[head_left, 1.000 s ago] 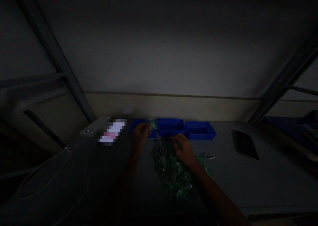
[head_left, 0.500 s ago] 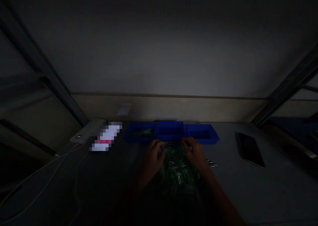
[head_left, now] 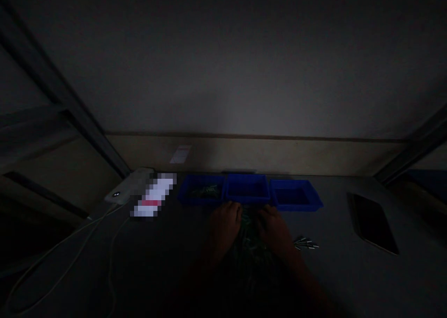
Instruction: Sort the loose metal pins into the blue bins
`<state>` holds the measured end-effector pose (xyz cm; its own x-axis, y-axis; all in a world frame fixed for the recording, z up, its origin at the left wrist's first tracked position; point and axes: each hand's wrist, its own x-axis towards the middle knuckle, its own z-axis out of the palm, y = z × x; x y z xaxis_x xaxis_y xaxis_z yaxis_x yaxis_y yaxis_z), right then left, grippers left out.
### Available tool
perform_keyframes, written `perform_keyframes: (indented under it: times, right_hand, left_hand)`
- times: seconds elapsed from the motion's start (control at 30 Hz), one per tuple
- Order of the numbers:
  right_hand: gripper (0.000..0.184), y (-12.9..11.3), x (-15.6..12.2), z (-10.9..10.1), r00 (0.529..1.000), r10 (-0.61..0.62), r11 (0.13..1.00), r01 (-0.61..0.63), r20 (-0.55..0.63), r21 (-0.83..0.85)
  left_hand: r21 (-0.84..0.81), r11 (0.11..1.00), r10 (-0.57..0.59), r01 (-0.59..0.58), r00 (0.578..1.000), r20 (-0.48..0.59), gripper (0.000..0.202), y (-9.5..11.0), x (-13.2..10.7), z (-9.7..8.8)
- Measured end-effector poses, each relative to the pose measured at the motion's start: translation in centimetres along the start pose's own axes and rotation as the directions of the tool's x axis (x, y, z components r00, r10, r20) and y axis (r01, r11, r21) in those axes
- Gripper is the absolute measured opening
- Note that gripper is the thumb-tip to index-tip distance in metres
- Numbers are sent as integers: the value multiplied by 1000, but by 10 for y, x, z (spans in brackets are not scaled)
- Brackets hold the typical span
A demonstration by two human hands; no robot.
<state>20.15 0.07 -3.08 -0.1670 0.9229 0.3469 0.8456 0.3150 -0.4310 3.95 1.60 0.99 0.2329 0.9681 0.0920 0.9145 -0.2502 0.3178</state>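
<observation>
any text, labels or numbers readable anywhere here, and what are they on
None can be read.
Paper label on the wall: print too small and dim.
Pixelated item left of the blue bins: blurred out.
Dark phone on the right: blank screen.
Both hands rest on the green pile: no lettering visible.

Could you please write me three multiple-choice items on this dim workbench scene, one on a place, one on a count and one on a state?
1. Where does the dark phone lie?
A. on the table, right of the bins
B. inside the middle bin
C. under the left hand

2. How many blue bins stand in the row?
A. two
B. three
C. five

3. What are the left hand and right hand doing?
A. raised in the air
B. resting down on the pile of green parts
C. holding the phone

Answers: 1 A, it lies flat at the far right. 2 B, three bins stand side by side. 3 B, both hands sit on the pile just before the bins.
</observation>
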Motion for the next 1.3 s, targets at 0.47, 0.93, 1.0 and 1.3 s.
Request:
perform_keyframes:
  times: [0.47, 0.93, 1.0, 1.3]
  right_hand:
    - [10, -7, 0, -9, 999, 28, 999, -29, 17, 45]
    - [10, -18, -4, -13, 987, -127, 963, 147, -103, 226]
    - [11, -20, -4, -12, 989, -116, 966, 135, -96, 222]
    - [8, -25, -5, -15, 987, -132, 948, 154, -96, 280]
  left_hand:
    - [180, 962, 137, -207, 930, 340, 20, 9, 24, -12]
    - [-533, 837, 179, -125, 983, 51, 24, -11, -5, 3]
    - [-624, 775, 136, -97, 991, 14, 25, -10, -7, 6]
    - [-754, 656, -24, -35, 997, -68, 31, -7, -10, 5]
